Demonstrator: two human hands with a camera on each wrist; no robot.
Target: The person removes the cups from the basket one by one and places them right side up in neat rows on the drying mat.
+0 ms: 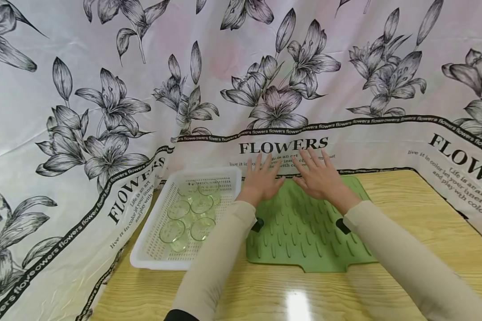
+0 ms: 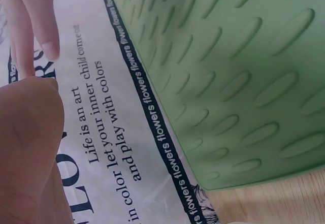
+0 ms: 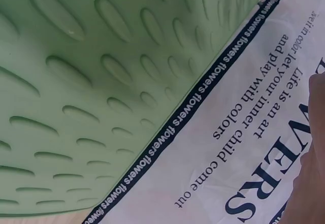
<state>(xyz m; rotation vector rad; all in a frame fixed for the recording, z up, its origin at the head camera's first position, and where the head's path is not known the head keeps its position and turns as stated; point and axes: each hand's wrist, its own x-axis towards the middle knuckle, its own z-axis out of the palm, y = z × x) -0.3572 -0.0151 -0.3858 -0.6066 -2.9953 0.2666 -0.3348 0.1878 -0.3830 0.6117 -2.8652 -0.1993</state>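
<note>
Both hands are held out with fingers straight and spread, holding nothing. In the head view my left hand [image 1: 262, 180] is over the back left corner of a green ridged drying mat [image 1: 301, 236], and my right hand [image 1: 319, 176] is over its back edge. The mat lies flat on the table, its raised oval ridges plain in both wrist views. To the left of the left arm stands a white plastic basket [image 1: 146, 249] with several clear drinking glasses [image 1: 178, 209] inside, their round rims facing up.
The wooden table [image 1: 409, 209] extends right of the mat and toward the front. Behind it hangs a white flower-printed cloth [image 1: 209, 98] with lettering, which also runs down along the left and right sides. A black wrist strap piece [image 1: 257, 224] shows at the left sleeve.
</note>
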